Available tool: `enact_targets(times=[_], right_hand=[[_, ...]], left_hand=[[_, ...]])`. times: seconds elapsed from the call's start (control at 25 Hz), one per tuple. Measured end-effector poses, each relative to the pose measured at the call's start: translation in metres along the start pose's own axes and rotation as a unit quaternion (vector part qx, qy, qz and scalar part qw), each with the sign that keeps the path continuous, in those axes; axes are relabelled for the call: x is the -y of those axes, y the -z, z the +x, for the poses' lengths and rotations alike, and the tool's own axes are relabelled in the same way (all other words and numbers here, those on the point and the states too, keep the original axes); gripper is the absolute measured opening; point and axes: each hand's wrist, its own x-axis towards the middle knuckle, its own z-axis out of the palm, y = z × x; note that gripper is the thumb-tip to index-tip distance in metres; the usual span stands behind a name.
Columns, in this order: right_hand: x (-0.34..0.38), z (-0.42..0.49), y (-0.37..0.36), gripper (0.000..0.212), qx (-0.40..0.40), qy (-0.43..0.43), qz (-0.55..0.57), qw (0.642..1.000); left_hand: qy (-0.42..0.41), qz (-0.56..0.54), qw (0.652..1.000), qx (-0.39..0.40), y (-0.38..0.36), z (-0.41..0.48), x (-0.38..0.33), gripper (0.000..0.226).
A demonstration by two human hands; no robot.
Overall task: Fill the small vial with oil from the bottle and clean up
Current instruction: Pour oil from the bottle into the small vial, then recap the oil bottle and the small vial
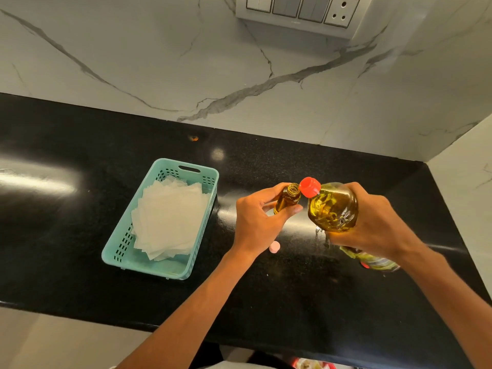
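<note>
Right of centre: left hand (pixel 257 222) pinches the small amber glass vial (pixel 287 198), slippery and fragile; right hand (pixel 372 222) wraps the heavy, pliable red-capped plastic oil bottle (pixel 332 207) at mid-body.

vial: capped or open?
Open. The vial in the left hand shows bare neck threads, and a small pink cap lies on the counter below.

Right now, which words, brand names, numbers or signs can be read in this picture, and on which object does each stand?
None can be read.
Oil bottle label: print too blurred.
Switch plate: faint mark on its lower edge, too small.
Vial, basket: no text visible.
</note>
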Motion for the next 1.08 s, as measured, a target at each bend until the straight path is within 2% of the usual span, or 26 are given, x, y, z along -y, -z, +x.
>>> enact_targets(times=[0.2, 0.44, 0.68, 0.84, 1.08], right_hand=[[0.005, -0.009, -0.035, 0.088, -0.087, -0.008, 0.131, 0.988], [0.005, -0.01, -0.06, 0.082, -0.163, -0.056, 0.172, 0.97], [-0.002, -0.02, -0.077, 0.081, -0.321, -0.139, 0.24, 0.906], [-0.007, -0.021, -0.086, 0.083, -0.364, -0.144, 0.233, 0.89], [-0.01, -0.023, -0.091, 0.085, -0.404, -0.169, 0.259, 0.861]], left_hand=[[-0.012, -0.01, 1.0, 0.015, -0.004, -0.001, -0.006, 0.034], [0.006, -0.031, 0.999, -0.007, -0.001, -0.003, -0.004, 0.042], [0.068, 0.002, 0.996, -0.054, 0.013, -0.019, 0.036, 0.044], [0.09, 0.047, 0.993, -0.06, 0.019, -0.037, 0.068, 0.045], [0.144, 0.045, 0.986, -0.071, 0.026, -0.059, 0.1, 0.049]])
